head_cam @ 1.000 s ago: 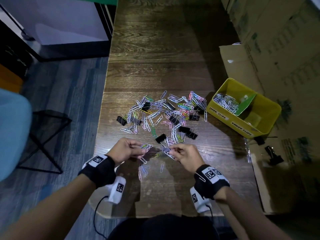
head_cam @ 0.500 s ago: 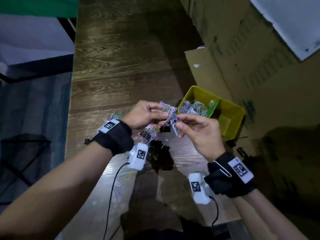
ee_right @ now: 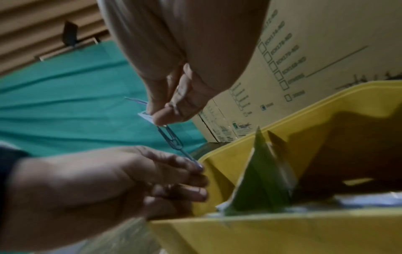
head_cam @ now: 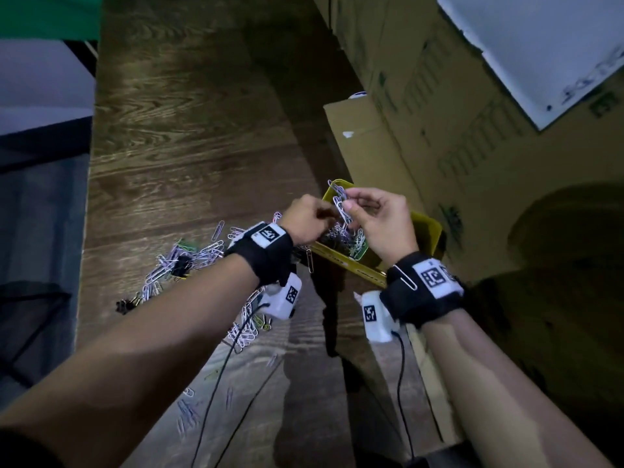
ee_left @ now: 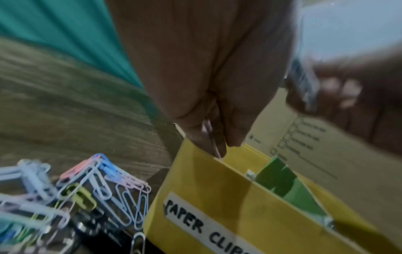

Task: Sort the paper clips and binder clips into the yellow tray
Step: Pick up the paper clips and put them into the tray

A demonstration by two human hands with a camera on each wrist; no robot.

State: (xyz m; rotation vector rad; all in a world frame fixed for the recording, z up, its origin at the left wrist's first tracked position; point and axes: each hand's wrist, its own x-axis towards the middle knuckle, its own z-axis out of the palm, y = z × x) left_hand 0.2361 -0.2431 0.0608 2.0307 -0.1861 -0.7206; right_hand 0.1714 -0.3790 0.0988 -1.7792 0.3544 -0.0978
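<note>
Both hands hover over the left compartment of the yellow tray [head_cam: 427,228], which is labelled "PAPER CLIPS" [ee_left: 202,225]. My right hand [head_cam: 351,206] pinches a linked bunch of paper clips [head_cam: 341,204] between thumb and fingertips. My left hand [head_cam: 326,216] pinches the lower end of the same chain of paper clips [ee_right: 174,142], fingers curled. Several clips lie in the tray beside a green divider [ee_right: 259,185]. A pile of coloured paper clips [head_cam: 189,258] and black binder clips [head_cam: 180,263] stays on the wooden table.
Cardboard boxes [head_cam: 456,130] stand close behind and right of the tray. Loose clips [head_cam: 189,413] lie near the table's front edge. Wrist cables [head_cam: 216,393] trail over the table. A green cloth [head_cam: 47,15] hangs at the far left.
Both hands rose from the clip pile and travelled right with a bunch of paper clips, ending above the tray's paper clip compartment. The head view swung right.
</note>
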